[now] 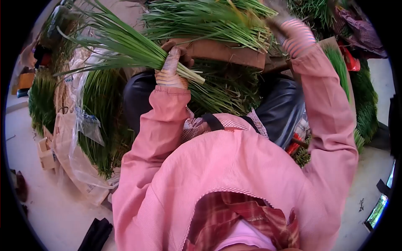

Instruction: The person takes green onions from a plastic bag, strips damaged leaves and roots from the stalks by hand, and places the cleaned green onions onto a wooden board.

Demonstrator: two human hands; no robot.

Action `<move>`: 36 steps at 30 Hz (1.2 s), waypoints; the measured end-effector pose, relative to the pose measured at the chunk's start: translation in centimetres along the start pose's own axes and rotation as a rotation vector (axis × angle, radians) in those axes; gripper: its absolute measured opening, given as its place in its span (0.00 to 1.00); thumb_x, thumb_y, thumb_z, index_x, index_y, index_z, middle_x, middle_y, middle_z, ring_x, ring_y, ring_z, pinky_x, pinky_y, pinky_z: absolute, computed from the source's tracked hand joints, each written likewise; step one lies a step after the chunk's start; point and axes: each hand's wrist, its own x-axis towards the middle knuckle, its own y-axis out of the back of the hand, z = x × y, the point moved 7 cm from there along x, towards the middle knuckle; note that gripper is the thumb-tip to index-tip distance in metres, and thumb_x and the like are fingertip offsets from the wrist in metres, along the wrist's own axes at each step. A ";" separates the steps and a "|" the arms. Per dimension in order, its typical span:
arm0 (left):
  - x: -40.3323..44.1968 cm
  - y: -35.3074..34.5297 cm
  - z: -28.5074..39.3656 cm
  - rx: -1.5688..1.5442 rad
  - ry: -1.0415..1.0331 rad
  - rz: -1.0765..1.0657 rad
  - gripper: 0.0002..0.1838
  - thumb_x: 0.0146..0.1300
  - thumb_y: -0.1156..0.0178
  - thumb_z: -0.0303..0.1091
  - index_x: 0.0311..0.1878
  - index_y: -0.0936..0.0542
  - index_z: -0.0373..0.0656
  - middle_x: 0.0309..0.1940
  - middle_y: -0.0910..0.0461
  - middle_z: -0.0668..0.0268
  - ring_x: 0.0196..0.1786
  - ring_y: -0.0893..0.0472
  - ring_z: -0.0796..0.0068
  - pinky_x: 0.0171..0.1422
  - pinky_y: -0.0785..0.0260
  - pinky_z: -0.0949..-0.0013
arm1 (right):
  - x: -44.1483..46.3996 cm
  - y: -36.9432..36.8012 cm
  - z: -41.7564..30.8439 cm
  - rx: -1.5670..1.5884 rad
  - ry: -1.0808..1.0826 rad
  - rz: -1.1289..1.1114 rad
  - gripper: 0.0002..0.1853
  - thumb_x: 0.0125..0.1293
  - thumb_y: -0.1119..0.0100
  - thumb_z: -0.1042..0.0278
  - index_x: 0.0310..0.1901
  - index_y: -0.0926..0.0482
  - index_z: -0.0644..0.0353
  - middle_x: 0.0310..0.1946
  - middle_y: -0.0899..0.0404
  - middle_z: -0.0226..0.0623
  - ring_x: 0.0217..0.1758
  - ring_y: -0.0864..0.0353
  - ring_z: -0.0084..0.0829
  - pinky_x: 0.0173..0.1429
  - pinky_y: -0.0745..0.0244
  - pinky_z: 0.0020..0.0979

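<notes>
My left hand (172,69), in a striped glove, is closed round a bunch of long green stalks (138,47). The pale cut ends stick out to the right of the hand, and the leaves fan to the upper left. My right hand (293,35), also gloved, is beside the pale ends of a larger pile of stalks (209,23); its fingers are smeared by motion. That pile lies on a brown board (226,54) in front of me. Loose green stalks (226,85) lie between my legs, below the board.
Bundled greens (102,113) and clear plastic (90,125) are at the left, with a small wooden crate (45,152). More greens (364,100) stand at the right, near a red item (351,60). A patterned cloth (360,33) is at the upper right.
</notes>
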 end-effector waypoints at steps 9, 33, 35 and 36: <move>-2.1 -1.0 2.6 0.121 -0.114 0.047 0.19 0.49 0.37 0.31 0.45 0.29 0.43 0.32 0.25 0.59 0.24 0.26 0.71 0.27 0.30 0.69 | 7.2 8.0 -2.0 -0.352 -0.401 -0.441 0.12 0.46 0.41 0.72 0.35 0.23 0.62 0.24 0.23 0.42 0.28 0.23 0.27 0.35 0.29 0.26; -7.6 0.8 -7.4 -0.022 0.560 0.215 0.08 0.53 0.39 0.37 0.34 0.28 0.50 0.18 0.35 0.75 0.16 0.39 0.85 0.20 0.45 0.77 | -13.9 -8.5 -3.0 0.865 -0.802 0.445 0.08 0.48 0.44 0.84 0.31 0.24 0.61 0.26 0.27 0.27 0.28 0.31 0.16 0.34 0.34 0.18; -7.5 2.8 -9.5 0.107 0.615 0.276 0.11 0.51 0.37 0.40 0.32 0.28 0.48 0.17 0.38 0.75 0.15 0.41 0.84 0.19 0.46 0.77 | -16.3 -10.1 -5.2 0.905 -0.859 0.416 0.08 0.48 0.44 0.84 0.30 0.24 0.61 0.28 0.27 0.27 0.29 0.31 0.16 0.34 0.34 0.17; -7.4 2.9 -9.9 0.202 0.600 0.260 0.14 0.51 0.37 0.43 0.31 0.29 0.47 0.17 0.39 0.75 0.15 0.41 0.83 0.19 0.45 0.77 | -16.7 -10.2 -6.4 0.891 -0.855 0.387 0.08 0.48 0.44 0.84 0.30 0.24 0.61 0.29 0.27 0.28 0.30 0.31 0.16 0.34 0.34 0.17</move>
